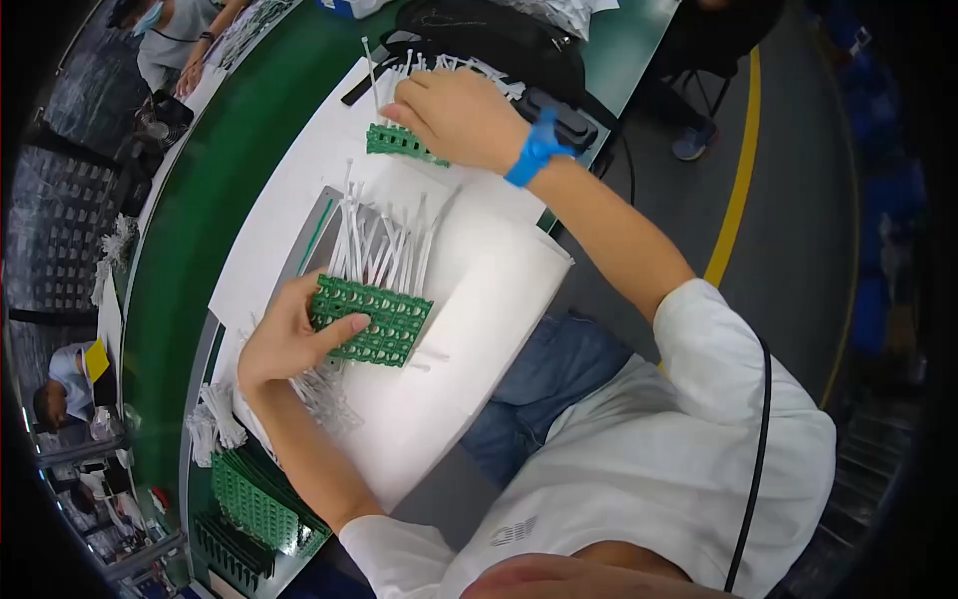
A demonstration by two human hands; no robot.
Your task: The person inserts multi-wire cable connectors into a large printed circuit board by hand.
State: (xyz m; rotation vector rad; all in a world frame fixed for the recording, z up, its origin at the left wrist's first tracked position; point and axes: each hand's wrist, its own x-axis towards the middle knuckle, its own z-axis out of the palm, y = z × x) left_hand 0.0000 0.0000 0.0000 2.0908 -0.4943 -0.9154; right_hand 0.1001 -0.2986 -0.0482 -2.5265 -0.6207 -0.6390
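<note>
My left hand (289, 337) holds a green perforated plastic block (374, 317) against the white paper sheet (479, 329); several white cable ties (384, 245) stick out of the block's far side. My right hand (454, 115), with a blue wristband (536, 148), reaches to the far edge of the sheet. It rests on a second green block (397, 142) beside a pile of loose white cable ties (469, 68). I cannot tell whether its fingers pinch a tie.
A stack of green blocks (249, 504) and bundles of white ties (215, 419) lie at my lower left. A black bag (499, 40) sits behind the tie pile. Other people work along the green conveyor (215, 190) at the upper left and left.
</note>
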